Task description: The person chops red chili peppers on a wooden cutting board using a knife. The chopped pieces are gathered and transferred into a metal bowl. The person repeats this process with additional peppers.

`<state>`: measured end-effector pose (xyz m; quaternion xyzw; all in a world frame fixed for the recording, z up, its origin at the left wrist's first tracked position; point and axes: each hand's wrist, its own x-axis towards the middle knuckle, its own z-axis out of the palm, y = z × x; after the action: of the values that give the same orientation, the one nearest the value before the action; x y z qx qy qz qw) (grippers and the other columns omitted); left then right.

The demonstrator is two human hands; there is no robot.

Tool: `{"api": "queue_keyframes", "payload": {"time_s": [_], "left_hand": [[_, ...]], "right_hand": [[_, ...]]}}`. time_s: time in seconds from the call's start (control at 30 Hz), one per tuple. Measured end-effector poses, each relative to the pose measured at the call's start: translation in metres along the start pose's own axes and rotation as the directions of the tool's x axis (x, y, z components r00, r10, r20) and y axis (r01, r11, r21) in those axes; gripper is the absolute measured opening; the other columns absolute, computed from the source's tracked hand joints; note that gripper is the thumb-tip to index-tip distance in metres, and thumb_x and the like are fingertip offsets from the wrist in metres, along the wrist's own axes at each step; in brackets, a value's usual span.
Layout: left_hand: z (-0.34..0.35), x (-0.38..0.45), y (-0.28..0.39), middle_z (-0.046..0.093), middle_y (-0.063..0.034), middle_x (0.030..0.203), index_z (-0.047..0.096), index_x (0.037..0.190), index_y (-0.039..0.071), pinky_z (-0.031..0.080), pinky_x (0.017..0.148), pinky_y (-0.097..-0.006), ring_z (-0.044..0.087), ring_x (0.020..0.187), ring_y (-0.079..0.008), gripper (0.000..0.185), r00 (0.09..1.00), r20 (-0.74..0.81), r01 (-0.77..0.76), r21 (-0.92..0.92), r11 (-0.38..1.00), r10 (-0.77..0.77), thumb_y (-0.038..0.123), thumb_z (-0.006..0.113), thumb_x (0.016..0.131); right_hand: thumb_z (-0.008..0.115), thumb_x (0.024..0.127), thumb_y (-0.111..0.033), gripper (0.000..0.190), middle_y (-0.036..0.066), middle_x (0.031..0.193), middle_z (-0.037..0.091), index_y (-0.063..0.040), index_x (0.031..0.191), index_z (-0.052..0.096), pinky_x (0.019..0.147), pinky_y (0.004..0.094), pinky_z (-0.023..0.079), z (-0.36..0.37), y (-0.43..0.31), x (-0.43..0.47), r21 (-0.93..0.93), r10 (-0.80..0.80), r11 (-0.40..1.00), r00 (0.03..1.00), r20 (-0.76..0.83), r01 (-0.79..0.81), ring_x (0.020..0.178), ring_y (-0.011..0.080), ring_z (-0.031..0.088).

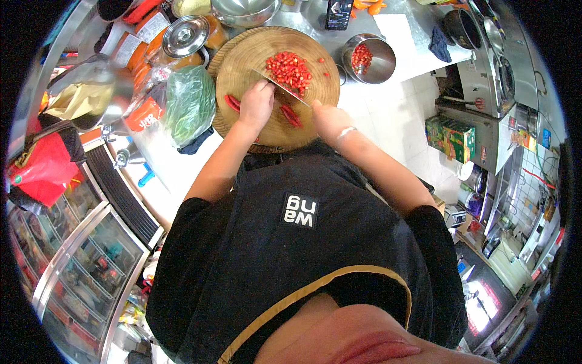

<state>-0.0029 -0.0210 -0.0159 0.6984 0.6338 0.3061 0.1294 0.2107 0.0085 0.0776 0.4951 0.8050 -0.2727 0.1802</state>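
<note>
A thick round wooden chopping board (pixel 241 50) lies in front of me. My right hand (pixel 333 122) grips the handle end of a kitchen knife (pixel 284 87), whose blade slants up and left across the board. Curled close against the near side of the blade is my left hand (pixel 258 103); what its fingertips press on is hidden. Chopped red chili (pixel 291 70) forms a pile just beyond the blade. One whole red chili (pixel 233 103) shows left of my left hand, and more red chili (pixel 291 116) lies between my hands.
Right of the board stands a steel pot (pixel 382 59) with chopped chili inside. A plastic bag of green vegetables (pixel 190 102) sits at the left, near a lidded container (pixel 186 36). Behind the board are a steel bowl (pixel 245 11) and a phone (pixel 339 14).
</note>
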Motion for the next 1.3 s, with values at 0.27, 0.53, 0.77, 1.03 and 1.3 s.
{"api": "queue_keyframes", "payload": {"time_s": [0.27, 0.53, 0.77, 1.03, 1.3], "left_hand": [[-0.002, -0.005, -0.001, 0.066, -0.0155, 0.106, 0.068, 0.102, 0.002, 0.054, 0.083, -0.0432, 0.065, 0.095, -0.0349, 0.021, 0.994, 0.043, -0.103, -0.015, 0.995, 0.104, 0.000, 0.058, 0.084], [-0.013, -0.005, 0.005, 0.064, -0.0147, 0.104, 0.067, 0.100, 0.001, 0.053, 0.084, -0.0405, 0.062, 0.097, -0.0330, 0.019, 0.990, 0.125, -0.077, 0.054, 0.996, 0.069, 0.003, 0.055, 0.085], [-0.008, -0.009, -0.006, 0.065, -0.0142, 0.104, 0.067, 0.097, 0.001, 0.053, 0.085, -0.0408, 0.063, 0.098, -0.0333, 0.017, 0.989, 0.079, -0.122, 0.000, 0.993, 0.121, 0.004, 0.057, 0.084], [-0.007, -0.007, -0.005, 0.065, -0.0133, 0.103, 0.068, 0.095, 0.002, 0.053, 0.086, -0.0404, 0.063, 0.099, -0.0328, 0.015, 0.992, 0.073, -0.107, -0.004, 0.994, 0.107, 0.004, 0.058, 0.083], [-0.008, -0.007, -0.007, 0.065, -0.0120, 0.103, 0.068, 0.095, 0.003, 0.054, 0.084, -0.0394, 0.063, 0.098, -0.0316, 0.016, 0.986, 0.145, -0.089, 0.061, 0.994, 0.079, 0.006, 0.058, 0.083]], "right_hand": [[0.047, 0.095, -0.014, 0.018, 0.023, 0.091, 0.071, -0.002, 0.104, 0.056, 0.075, 0.0500, 0.056, 0.004, 0.019, 0.009, 0.029, -0.030, 0.999, 0.998, -0.049, 0.032, 0.087, 0.0391, 0.071], [0.047, 0.095, -0.016, 0.018, 0.026, 0.084, 0.069, 0.000, 0.099, 0.055, 0.074, 0.0518, 0.054, 0.013, 0.003, 0.003, -0.038, -0.001, 0.999, 1.000, -0.002, 0.001, 0.083, 0.0404, 0.070], [0.049, 0.094, -0.017, 0.018, 0.026, 0.083, 0.069, -0.001, 0.098, 0.055, 0.073, 0.0524, 0.054, 0.007, 0.017, 0.005, -0.007, -0.089, 0.996, 0.993, -0.082, 0.089, 0.082, 0.0409, 0.070], [0.051, 0.091, -0.014, 0.015, 0.025, 0.083, 0.069, -0.001, 0.098, 0.055, 0.072, 0.0519, 0.055, 0.014, 0.005, 0.007, -0.011, 0.013, 1.000, 1.000, -0.003, -0.013, 0.081, 0.0415, 0.069], [0.051, 0.091, -0.013, 0.015, 0.025, 0.083, 0.069, 0.000, 0.097, 0.055, 0.073, 0.0527, 0.054, 0.005, 0.010, -0.001, -0.019, -0.044, 0.999, 0.999, 0.002, 0.044, 0.080, 0.0424, 0.069]]}}
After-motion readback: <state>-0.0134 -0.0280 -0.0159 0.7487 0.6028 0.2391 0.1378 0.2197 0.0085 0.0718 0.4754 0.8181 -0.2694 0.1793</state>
